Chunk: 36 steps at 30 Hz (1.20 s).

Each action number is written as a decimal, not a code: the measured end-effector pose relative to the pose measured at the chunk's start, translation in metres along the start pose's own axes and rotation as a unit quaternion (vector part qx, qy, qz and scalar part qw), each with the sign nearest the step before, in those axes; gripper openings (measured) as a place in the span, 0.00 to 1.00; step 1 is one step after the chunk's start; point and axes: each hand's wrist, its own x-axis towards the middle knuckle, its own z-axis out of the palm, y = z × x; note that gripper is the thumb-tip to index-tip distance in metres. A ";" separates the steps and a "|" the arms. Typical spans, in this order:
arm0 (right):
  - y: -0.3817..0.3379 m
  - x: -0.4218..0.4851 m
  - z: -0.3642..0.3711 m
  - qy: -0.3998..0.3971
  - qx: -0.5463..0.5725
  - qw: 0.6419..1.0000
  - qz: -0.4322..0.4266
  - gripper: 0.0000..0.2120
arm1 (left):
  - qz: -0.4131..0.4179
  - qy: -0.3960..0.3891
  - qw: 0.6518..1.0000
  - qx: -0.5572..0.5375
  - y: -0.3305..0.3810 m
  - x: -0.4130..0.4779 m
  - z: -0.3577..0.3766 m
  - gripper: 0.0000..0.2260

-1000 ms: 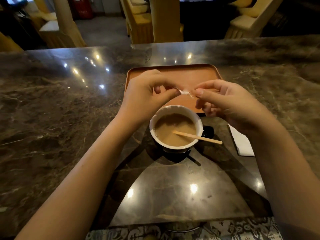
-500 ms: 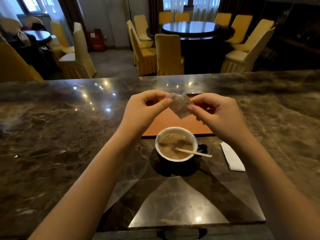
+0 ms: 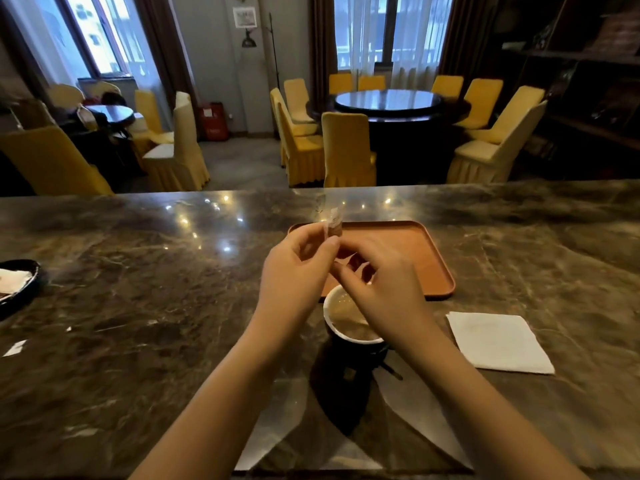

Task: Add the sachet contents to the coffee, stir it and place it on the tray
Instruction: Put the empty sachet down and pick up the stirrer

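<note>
Head view: the left hand pinches the sachet upright, above and just beyond the coffee cup; the right hand, nearer the cup, hovers over it, grip loosely curled, apparently empty; tray behind on the worktop

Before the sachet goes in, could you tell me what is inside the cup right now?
The cup holds light brown milky coffee. The right hand covers the far right of the opening, so the stirrer cannot be seen inside. The left hand holds the sachet above.
</note>
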 end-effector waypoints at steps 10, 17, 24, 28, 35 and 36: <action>-0.004 0.016 0.002 -0.038 -0.020 0.999 0.016 0.11 | -0.035 0.025 0.998 0.051 -0.016 -0.011 -0.034 0.09; -0.013 0.009 0.031 -0.104 0.050 0.992 0.047 0.03 | -0.028 0.046 0.994 0.100 -0.028 -0.029 -0.062 0.07; -0.019 -0.007 0.034 -0.161 0.034 0.985 0.055 0.06 | -0.073 0.056 0.988 0.122 -0.046 -0.040 -0.082 0.08; -0.009 -0.019 0.001 -0.126 -0.063 0.989 0.054 0.08 | -0.165 0.038 0.980 0.102 -0.064 -0.040 -0.095 0.09; 0.027 -0.049 -0.062 -0.095 -0.202 0.964 0.141 0.13 | -0.239 0.027 0.964 0.115 -0.101 -0.035 -0.099 0.08; 0.032 -0.053 -0.064 -0.107 -0.208 0.958 0.164 0.14 | -0.240 0.028 0.962 0.128 -0.106 -0.034 -0.097 0.07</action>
